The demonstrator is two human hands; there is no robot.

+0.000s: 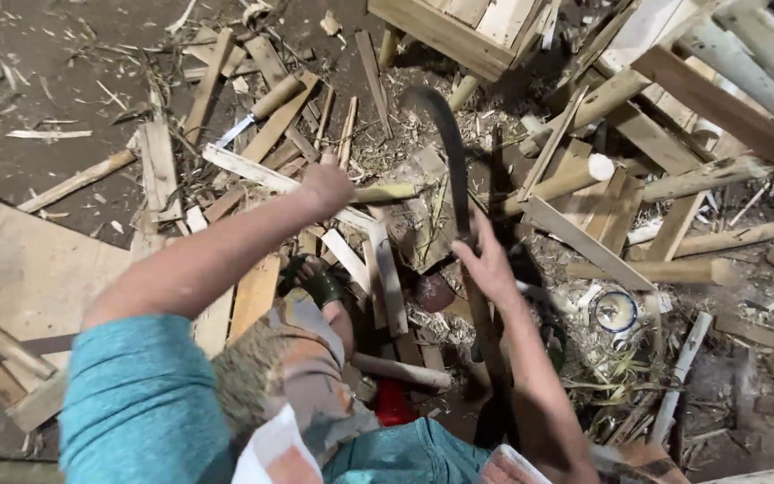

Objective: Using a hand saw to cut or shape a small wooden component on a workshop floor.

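the right hand is clenched around the handle of a curved dark machete, blade raised and blurred above the bamboo stick. the left hand closes on the near end of that stick, which lies flat among wood scraps, just left of the blade. this looks like the chopping step; the next stroke calls for the left fingers staying well away from the blade's landing spot.

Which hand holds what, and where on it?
Right hand grips a curved dark blade at its lower handle end. Left hand holds a pale stick by its near end.
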